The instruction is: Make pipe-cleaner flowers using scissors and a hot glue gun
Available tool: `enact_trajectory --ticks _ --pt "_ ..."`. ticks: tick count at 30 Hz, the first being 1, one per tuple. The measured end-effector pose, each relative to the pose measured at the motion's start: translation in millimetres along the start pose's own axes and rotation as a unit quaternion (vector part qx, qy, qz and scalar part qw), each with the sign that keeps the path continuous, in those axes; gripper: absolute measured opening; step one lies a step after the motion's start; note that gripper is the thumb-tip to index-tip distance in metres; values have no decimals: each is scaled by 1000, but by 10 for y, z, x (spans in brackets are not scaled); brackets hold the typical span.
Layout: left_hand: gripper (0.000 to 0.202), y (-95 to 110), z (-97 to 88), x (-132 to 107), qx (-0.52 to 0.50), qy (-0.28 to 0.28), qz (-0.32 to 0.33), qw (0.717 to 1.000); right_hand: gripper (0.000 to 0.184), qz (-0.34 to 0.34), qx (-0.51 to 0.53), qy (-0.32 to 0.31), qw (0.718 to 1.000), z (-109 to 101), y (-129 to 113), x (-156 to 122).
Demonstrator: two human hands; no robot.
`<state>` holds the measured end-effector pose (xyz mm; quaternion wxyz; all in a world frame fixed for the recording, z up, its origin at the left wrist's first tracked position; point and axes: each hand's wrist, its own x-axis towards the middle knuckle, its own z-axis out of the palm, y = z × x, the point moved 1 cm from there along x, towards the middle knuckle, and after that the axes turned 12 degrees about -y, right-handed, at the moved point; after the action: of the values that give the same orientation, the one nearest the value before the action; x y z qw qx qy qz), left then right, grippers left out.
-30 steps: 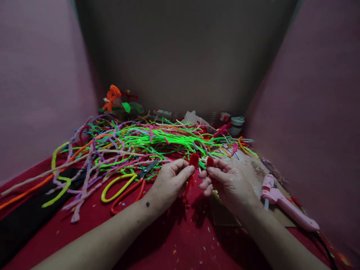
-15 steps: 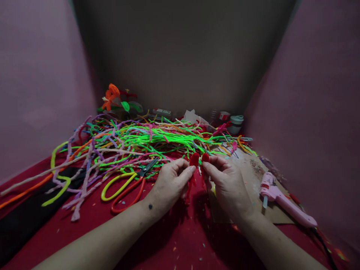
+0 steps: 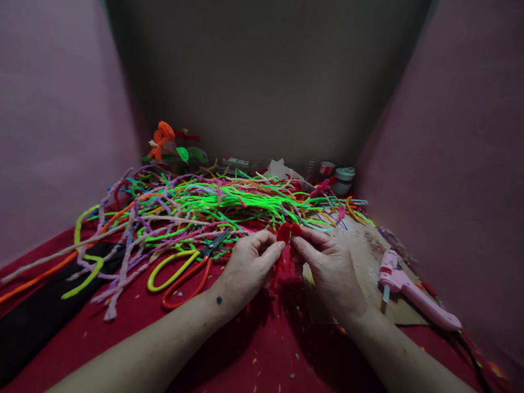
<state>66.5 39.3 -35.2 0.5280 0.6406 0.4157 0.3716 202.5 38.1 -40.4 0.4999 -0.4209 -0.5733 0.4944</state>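
Observation:
My left hand [image 3: 249, 267] pinches a red pipe cleaner loop [image 3: 282, 232] between thumb and fingers, just above the red cloth. My right hand [image 3: 329, 270] pinches a second red pipe cleaner loop [image 3: 295, 230]. The two red loops touch side by side between my fingertips, and their red tails hang down between my hands. Right behind my hands lies a big tangle of neon green, purple, pink and orange pipe cleaners [image 3: 204, 204].
Scissors with yellow and red handles [image 3: 184, 270] lie left of my left hand. A pink glue gun [image 3: 413, 295] rests on brown cardboard [image 3: 364, 245] at the right. An orange pipe-cleaner flower [image 3: 164, 139] and small containers [image 3: 344, 180] stand at the back wall. Pink walls close in both sides.
My right hand has moved left, bringing its red loop from a small gap until it touches the loop in my left hand. My left hand has stayed almost still.

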Motion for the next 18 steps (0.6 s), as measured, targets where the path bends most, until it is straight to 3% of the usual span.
enact_trajectory --ticks 18 --pt "21 -24 0 -6 10 -13 19 1000 20 -17 -52 -44 998 25 -57 -34"
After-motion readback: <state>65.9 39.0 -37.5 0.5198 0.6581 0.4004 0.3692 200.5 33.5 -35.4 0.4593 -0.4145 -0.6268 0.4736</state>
